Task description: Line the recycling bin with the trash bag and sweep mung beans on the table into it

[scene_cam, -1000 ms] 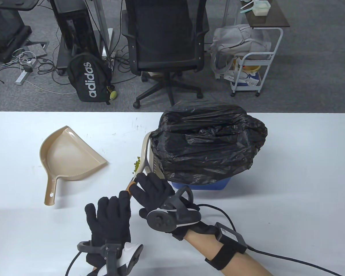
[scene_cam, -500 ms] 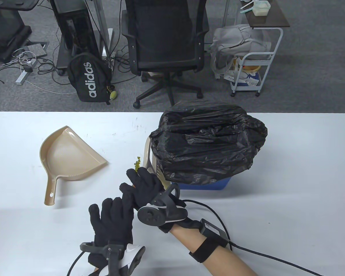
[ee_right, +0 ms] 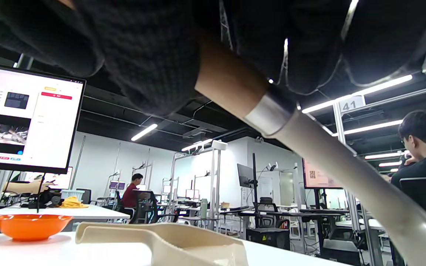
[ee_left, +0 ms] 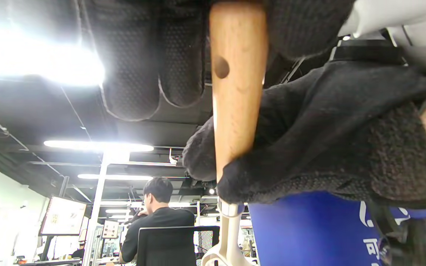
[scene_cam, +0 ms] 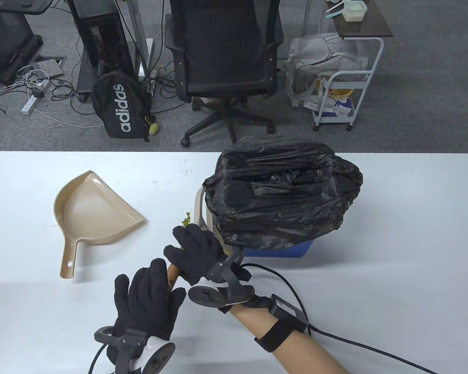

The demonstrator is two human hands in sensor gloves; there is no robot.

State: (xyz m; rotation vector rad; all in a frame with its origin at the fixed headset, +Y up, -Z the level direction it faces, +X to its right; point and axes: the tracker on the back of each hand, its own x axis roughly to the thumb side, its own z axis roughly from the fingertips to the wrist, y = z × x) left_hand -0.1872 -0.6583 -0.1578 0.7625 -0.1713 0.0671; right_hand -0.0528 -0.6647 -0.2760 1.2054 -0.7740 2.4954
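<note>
A black trash bag [scene_cam: 280, 194] covers the blue recycling bin [scene_cam: 277, 250] at mid-table. A brush leans its beige head [scene_cam: 198, 206] against the bin's left side. My right hand [scene_cam: 187, 243] grips the brush's wooden handle [scene_cam: 172, 272], fingers curled over it. In the left wrist view the handle [ee_left: 235, 92] runs down into that grip. My left hand [scene_cam: 148, 288] lies with straight fingers beside the handle's end, which sits between thumb and forefinger. A small pile of green mung beans [scene_cam: 186, 223] lies next to the brush head, just past my right fingertips.
A beige dustpan [scene_cam: 93, 210] lies on the table's left part, handle toward me; it also shows low in the right wrist view as the dustpan [ee_right: 168, 240]. An orange bowl [ee_right: 31, 226] stands further left. A cable [scene_cam: 296, 288] trails from my right wrist.
My right hand slid left along the brush and closed on the handle. My left hand drew back toward me, baring the handle's wooden end.
</note>
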